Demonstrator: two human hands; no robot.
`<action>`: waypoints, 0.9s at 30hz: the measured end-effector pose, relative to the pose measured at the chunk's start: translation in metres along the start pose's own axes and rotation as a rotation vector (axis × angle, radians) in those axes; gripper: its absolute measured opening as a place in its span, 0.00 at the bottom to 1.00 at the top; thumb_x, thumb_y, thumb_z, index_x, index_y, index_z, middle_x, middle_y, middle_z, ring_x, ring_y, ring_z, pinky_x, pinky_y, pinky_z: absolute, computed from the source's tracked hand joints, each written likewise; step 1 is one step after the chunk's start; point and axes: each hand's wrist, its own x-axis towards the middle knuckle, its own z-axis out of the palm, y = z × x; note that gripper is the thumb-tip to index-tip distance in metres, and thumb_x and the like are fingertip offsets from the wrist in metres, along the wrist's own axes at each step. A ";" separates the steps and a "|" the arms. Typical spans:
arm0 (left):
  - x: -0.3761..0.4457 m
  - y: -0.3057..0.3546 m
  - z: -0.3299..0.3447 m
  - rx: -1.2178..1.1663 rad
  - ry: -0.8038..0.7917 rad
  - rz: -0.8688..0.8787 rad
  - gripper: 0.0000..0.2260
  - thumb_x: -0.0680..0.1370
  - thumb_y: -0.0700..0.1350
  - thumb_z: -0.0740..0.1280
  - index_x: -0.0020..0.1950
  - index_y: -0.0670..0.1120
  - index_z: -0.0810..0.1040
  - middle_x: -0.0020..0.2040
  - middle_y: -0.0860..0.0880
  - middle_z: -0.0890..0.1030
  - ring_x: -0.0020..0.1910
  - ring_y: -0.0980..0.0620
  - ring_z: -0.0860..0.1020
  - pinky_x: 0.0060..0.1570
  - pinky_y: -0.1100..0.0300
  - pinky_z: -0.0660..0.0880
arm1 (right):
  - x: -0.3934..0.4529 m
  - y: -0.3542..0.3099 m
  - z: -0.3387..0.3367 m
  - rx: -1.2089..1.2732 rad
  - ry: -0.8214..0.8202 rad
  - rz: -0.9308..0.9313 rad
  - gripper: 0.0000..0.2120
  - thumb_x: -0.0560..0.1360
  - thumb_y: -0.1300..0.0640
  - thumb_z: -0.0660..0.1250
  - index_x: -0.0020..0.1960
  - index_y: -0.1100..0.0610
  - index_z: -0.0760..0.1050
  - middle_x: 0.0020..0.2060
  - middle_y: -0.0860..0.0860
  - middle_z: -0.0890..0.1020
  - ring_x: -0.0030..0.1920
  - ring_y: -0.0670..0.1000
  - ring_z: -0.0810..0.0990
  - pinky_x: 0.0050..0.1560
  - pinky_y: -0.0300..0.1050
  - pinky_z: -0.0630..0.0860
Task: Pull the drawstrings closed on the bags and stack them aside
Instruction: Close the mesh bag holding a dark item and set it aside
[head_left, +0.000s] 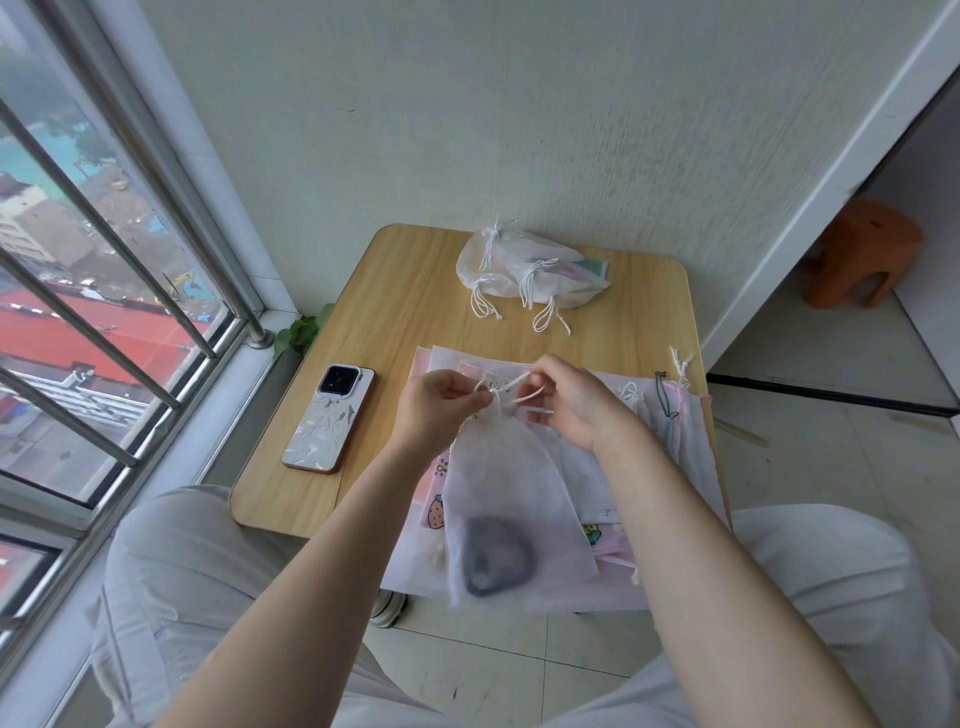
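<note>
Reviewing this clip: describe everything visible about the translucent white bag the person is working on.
The white bag is thin, translucent, fabric-like material with a white cord drawstring at its mouth. The mouth is gathered into a narrow neck, pointing away from the person. A dark rounded item shows through near its bottom. It lies on the stack of flat bags at the table's near edge, its bottom overhanging. The left hand pinches the cord at the neck; the right hand grips the loops.

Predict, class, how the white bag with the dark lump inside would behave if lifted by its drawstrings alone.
The white bag looks thin and see-through, so it would probably hang limp. The dark lump sits low, so it would likely weigh the bottom down and swing. The neck is already gathered between the left hand and right hand, so spilling seems unlikely.
</note>
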 end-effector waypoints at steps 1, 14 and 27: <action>0.000 -0.001 0.000 -0.016 -0.002 -0.010 0.06 0.69 0.40 0.78 0.36 0.44 0.81 0.39 0.44 0.85 0.37 0.52 0.80 0.43 0.56 0.76 | 0.000 0.000 0.000 0.119 0.009 -0.024 0.17 0.77 0.59 0.60 0.30 0.54 0.64 0.32 0.54 0.76 0.35 0.52 0.78 0.39 0.46 0.71; 0.005 -0.008 -0.015 0.184 0.200 -0.106 0.08 0.73 0.49 0.75 0.37 0.47 0.82 0.33 0.50 0.83 0.35 0.50 0.82 0.39 0.57 0.77 | -0.008 -0.011 0.001 -0.130 0.198 -0.169 0.13 0.74 0.64 0.60 0.35 0.53 0.61 0.24 0.48 0.62 0.22 0.47 0.55 0.25 0.37 0.52; 0.007 0.019 0.002 0.413 -0.149 0.322 0.18 0.74 0.34 0.59 0.58 0.50 0.78 0.49 0.52 0.81 0.49 0.53 0.79 0.55 0.55 0.77 | -0.017 -0.025 0.019 -0.633 0.134 -0.358 0.05 0.73 0.60 0.66 0.45 0.51 0.78 0.42 0.52 0.79 0.31 0.46 0.72 0.32 0.39 0.72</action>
